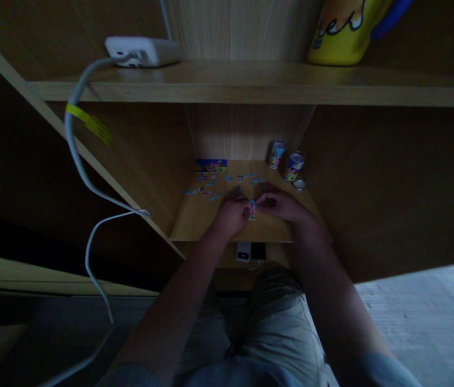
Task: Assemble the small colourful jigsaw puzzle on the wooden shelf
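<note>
My left hand (231, 213) and my right hand (281, 205) meet over a low wooden shelf (194, 220), fingers curled. Both pinch a small cluster of joined puzzle pieces (252, 207) that lies between them on the wood. Several loose blue puzzle pieces (210, 188) are scattered on the shelf just beyond my hands. A colourful picture card (210, 165) leans at the back of the shelf.
Two small printed cans (293, 165) and a round lid (300, 185) stand at the back right. A white adapter (142, 51) with a cable (74, 145) and a yellow jug (343, 32) sit on the upper shelf. A small device (243, 251) lies below the shelf's edge.
</note>
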A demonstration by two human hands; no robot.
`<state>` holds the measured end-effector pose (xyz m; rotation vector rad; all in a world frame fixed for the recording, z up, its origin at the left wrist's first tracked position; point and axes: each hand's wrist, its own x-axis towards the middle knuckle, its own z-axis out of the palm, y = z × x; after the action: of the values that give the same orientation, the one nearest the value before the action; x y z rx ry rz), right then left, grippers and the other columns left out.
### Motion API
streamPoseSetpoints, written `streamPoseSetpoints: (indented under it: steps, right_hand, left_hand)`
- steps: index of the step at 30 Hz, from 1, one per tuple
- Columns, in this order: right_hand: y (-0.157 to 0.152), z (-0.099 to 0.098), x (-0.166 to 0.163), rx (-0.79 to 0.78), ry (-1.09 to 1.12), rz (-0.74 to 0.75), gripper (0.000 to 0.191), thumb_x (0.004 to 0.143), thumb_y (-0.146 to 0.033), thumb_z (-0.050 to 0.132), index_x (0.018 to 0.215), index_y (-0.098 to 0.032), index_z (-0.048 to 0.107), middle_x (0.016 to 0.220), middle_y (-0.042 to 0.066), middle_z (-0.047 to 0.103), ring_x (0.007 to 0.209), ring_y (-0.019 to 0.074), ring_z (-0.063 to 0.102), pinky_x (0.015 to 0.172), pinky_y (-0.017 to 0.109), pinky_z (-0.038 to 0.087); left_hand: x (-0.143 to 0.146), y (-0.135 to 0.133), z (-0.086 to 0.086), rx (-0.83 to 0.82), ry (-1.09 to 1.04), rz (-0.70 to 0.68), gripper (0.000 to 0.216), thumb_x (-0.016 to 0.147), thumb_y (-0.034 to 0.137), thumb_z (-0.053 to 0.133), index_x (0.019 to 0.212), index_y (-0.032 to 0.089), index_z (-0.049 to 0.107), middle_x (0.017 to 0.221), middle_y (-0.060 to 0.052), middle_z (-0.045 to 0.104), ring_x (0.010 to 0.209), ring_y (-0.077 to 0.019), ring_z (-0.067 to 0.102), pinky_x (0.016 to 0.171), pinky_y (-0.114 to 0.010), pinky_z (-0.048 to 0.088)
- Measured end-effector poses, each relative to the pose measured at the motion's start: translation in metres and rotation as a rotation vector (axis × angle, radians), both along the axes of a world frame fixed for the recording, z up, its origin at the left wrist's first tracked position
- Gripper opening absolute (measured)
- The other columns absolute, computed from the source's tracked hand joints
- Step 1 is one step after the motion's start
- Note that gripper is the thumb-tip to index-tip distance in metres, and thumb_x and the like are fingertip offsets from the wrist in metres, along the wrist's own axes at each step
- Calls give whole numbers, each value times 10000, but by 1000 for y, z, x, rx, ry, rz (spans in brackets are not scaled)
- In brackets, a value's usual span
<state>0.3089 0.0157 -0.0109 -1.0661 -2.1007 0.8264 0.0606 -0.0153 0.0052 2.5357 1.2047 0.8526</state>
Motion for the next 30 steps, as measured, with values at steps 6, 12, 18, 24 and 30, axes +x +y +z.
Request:
streamPoseSetpoints:
  steps: [6,12,18,24,30]
  right_hand:
    - [1,-2,1,-37,-4,2,313,922,-578,828,1035,-287,860,1053,44,864,963,252,788,932,404,611]
    - [2,-2,2,-17,-7,-4,329,930,-584,811,1040,-277,860,1064,48,867,971,252,788,927,398,603]
    - [0,-2,2,-8,-5,-6,297,957,-558,787,1033,-280,859,1052,50,868,959,249,786,935,401,598]
    - [-1,-1,1,6,4,-4,304,959,-573,781,1028,-286,853,1045,43,863,971,253,778,937,408,596]
    - [0,-2,-1,-7,5,-21,326,953,-598,780,1011,-284,849,1022,47,865,935,245,777,901,392,589]
  left_hand:
    - [0,1,0,-9,6,1,250,982,70,645,845,234,776,967,-43,797,972,-235,750,1072,-461,596]
    - [0,0,0,-5,4,7,245,974,69,657,850,237,785,983,-42,797,976,-230,751,1076,-455,598]
    - [0,1,0,4,1,-7,245,973,64,651,845,229,779,968,-43,794,964,-231,747,1087,-459,592]
    - [0,0,1,-12,11,4,241,967,77,651,847,237,785,989,-51,797,980,-240,746,1066,-461,594]
    - [0,1,-1,-23,6,3,246,976,81,640,855,233,791,995,-56,802,999,-241,749,1085,-460,590]
